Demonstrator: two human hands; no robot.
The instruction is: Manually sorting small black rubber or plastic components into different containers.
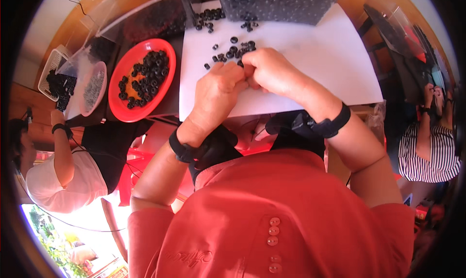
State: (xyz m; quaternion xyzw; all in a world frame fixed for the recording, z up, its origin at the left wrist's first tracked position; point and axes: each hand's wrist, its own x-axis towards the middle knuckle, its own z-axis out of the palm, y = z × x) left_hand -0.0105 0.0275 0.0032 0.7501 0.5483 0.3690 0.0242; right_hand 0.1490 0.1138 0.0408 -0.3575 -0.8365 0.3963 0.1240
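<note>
My left hand [219, 89] and my right hand [272, 73] meet over the near part of a white sheet [310, 55], with their fingers bent inward and pressed together. Whatever lies between the fingertips is mostly hidden by the knuckles. Just beyond the fingers lies a loose group of small black ring-shaped parts [234, 50], some larger and some smaller. One black piece [240, 63] shows right beside the right fingertips. To the left of my hands, a red oval plate [119, 110] holds many more black ring-shaped parts.
A clear bin [318, 17] full of black parts stands at the far edge, with another bin [158, 18] to its left. Further left are a pink tray [101, 96] of small silvery pieces and a white basket [44, 76]. Co-workers sit on both sides.
</note>
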